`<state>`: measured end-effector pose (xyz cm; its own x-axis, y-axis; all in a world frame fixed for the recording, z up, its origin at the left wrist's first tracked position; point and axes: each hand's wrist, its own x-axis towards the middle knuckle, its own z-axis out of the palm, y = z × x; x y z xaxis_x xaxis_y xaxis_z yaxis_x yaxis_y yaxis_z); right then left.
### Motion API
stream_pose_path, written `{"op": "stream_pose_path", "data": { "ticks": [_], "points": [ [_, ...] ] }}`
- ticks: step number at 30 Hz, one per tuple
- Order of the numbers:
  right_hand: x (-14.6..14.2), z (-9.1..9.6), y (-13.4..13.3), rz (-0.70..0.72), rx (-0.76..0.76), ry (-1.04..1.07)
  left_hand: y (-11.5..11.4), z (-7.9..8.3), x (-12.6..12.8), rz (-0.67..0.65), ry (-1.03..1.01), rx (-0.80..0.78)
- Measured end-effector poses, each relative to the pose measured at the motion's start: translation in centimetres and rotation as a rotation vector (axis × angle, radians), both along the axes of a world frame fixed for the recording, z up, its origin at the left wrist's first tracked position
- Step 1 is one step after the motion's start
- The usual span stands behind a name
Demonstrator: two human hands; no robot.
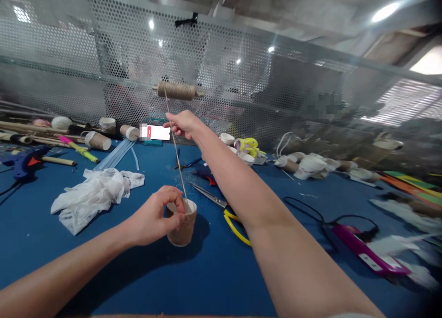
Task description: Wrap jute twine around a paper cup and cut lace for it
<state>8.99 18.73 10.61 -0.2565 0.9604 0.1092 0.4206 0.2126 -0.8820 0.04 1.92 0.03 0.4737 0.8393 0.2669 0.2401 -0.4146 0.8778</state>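
Note:
A small brown cup [182, 237] with a white inside stands upright on the blue table. My left hand [157, 216] is closed at its rim, thumb outside and curled fingers over the edge; the fingertips are partly hidden. A strand of twine [178, 159] runs from the cup's rim up to a spool of twine [177, 91] mounted on the perforated metal panel. My right hand [184, 124] reaches forward below the spool and pinches the strand between thumb and fingers. Scissors [214, 197] with yellow handles lie open to the right of the cup, partly behind my right forearm.
Crumpled white cloth [98, 191] lies at left, near a blue glue gun [26, 163]. A lit phone [159, 132] leans at the back. Several cups and yellow rolls [248, 146] line the panel [235, 83]. A purple power strip [369, 251] with a black cord is at right.

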Motion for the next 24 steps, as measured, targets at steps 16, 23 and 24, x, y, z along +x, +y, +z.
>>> {"op": "stream_pose_path", "data": {
  "ticks": [16, 23, 24],
  "points": [
    [9.3, -7.9, -11.1, 0.266, 0.183, -0.774, 0.2, 0.2, -0.7, -0.040, 0.020, -0.056],
    [11.8, -9.1, -16.5, 0.357, 0.113, -0.810, 0.6, -0.2, -1.2, -0.136, -0.062, -0.190],
    [11.7, -9.2, -16.5, 0.346, 0.120, -0.801, 0.6, -0.2, -1.2, -0.144, -0.073, -0.199]
  ]
}}
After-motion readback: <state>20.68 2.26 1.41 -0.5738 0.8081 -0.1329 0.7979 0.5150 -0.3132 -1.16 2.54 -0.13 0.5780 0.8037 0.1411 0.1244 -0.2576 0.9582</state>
